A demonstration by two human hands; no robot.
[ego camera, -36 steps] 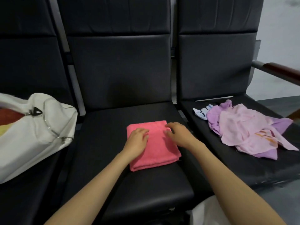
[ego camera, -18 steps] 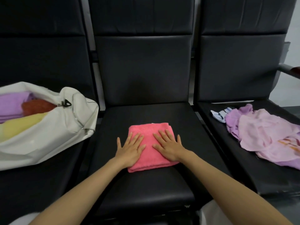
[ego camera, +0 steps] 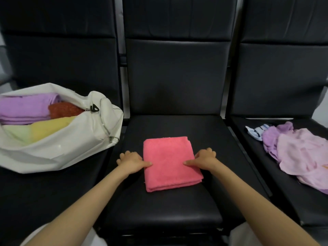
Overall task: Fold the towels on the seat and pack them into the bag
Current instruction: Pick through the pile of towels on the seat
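Note:
A folded pink towel point(ego camera: 171, 162) lies flat on the middle black seat point(ego camera: 170, 210). My left hand point(ego camera: 131, 160) grips its left edge, thumb on top and fingers curled under the side. My right hand point(ego camera: 204, 159) grips the right edge the same way. On the left seat lies an open white bag point(ego camera: 71, 144) holding folded purple, red and yellow towels. A heap of unfolded lilac and pink towels point(ego camera: 298, 153) lies on the right seat.
A small blue-and-white cloth point(ego camera: 255, 132) lies at the back of the heap on the right seat. Tall black seat backs point(ego camera: 177, 71) stand behind all three seats. The bag's zipper pull point(ego camera: 94, 108) hangs at its opening.
My hands went from pressing flat on top of the pink towel to its left and right edges, where they now grip it. The view has turned left, showing more of the bag.

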